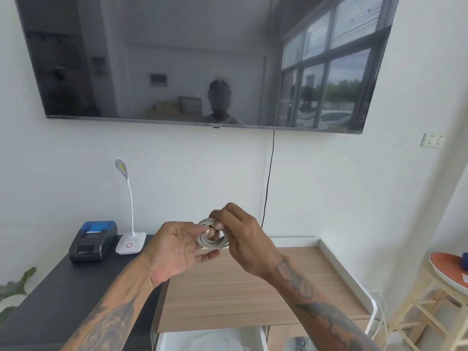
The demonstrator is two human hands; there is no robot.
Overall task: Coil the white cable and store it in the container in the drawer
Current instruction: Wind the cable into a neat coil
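**Inspector A:** Nearest the lens, two bare tattooed forearms rise from the bottom edge. Directly beneath them, at the bottom edge, the white drawer (210, 339) stands open below the wooden cabinet top (228, 295). Something pale and rounded lies inside; too blurred to identify as the container.

**Inspector B:** And the cable?

**Inspector A:** The white cable (212, 236) is wound into a small ring of several turns, held in the air above the rear part of the wooden cabinet top, clear of its surface. It is not in the drawer.

**Inspector B:** Condition of the hands?

**Inspector A:** The right hand (240, 239) is clenched on the coil, fingers curled over its upper right side and through the ring. The left hand (174, 249) is palm up with fingers loosely spread; its upper fingertips touch the left edge of the coil, the thumb extended free below it. Whether those fingertips pinch a strand, I cannot tell.

**Inspector B:** Surroundings, relative to the cabinet top?

**Inspector A:** Left of it, a dark desk (63, 295) abuts. At the desk's rear stand a white gooseneck lamp (130, 239) and, further left, a black-and-blue receipt printer (93, 240). Above the cabinet top, a wall-mounted television (202, 59), with a black cord (269, 178) hanging down from it. Right of it, a wooden stool (435, 307) bearing an orange plate (449, 268).
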